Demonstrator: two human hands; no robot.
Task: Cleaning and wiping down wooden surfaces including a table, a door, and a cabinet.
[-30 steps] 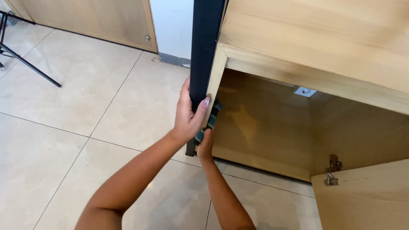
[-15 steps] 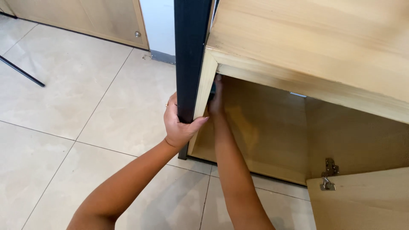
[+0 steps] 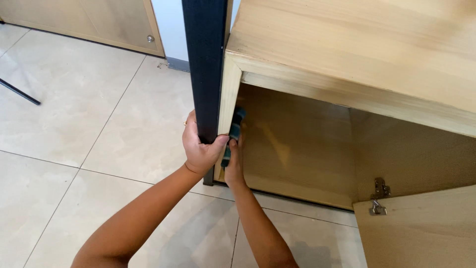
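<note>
My left hand grips the lower edge of a dark, nearly black cabinet door that stands open at the left side of a light wooden cabinet. My right hand is just inside the cabinet opening, by the left wall, wrapped around a tool with a teal and black handle, seemingly a screwdriver. The tool points up along the inner face of the door's hinge side. Its tip is hidden behind the door edge and cabinet frame.
A second wooden door stands open at the lower right with a metal hinge at its top. The floor is beige tile. A wooden door with a round knob is at the back left. A black stand leg lies at far left.
My right hand has come back down from higher inside the cabinet, and the teal tool handle shows again. My left hand keeps its hold on the dark door.
</note>
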